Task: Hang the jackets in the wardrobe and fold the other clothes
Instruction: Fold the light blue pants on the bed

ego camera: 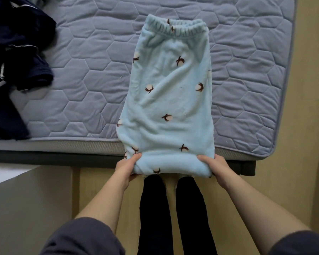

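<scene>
A grey hexagon-quilted mattress (81,74) fills the view, with bare quilting to the right. Fluffy pale blue fleece pyjama trousers (169,100) lie folded lengthwise, overhanging its near edge. Dark navy clothes (17,57) are heaped at the left. Your left hand (126,167) and right hand (216,167) grip the folded bottom corners.

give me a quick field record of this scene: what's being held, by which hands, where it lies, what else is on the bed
item in work: light blue fleece pants, cotton-flower print
state: folded lengthwise, waistband at the far end
position: lying on the grey quilted mattress, near end hanging over the bed edge
left hand: grip on the near left corner of the fold
right hand: grip on the near right corner
other clothes: dark navy garments heaped at the left, unfolded
floor: wooden floor on the right
</scene>
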The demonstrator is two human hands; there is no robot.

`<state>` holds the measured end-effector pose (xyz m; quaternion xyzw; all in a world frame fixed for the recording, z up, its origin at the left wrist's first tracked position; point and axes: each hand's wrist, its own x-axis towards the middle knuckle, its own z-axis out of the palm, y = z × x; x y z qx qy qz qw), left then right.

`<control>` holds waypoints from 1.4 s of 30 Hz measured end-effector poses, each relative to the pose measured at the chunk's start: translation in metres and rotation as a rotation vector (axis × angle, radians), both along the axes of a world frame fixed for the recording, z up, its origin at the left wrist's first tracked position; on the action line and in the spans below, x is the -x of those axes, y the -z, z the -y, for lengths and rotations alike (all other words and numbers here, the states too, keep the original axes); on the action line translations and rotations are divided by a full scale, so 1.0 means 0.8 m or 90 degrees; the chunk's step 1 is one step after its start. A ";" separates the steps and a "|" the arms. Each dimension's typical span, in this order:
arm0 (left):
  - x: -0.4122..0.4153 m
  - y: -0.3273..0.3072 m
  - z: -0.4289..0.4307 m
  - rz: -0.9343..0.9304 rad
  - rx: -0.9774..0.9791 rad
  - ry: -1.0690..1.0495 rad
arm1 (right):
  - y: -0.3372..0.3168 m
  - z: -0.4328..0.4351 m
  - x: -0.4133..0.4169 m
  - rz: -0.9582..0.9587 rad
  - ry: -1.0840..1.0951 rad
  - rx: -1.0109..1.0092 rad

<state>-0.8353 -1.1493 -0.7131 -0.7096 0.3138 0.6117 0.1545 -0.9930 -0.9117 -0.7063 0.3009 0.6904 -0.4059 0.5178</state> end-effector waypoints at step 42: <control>0.333 0.055 0.135 -0.054 0.817 1.007 | 0.052 0.243 0.247 -0.793 -0.860 -0.192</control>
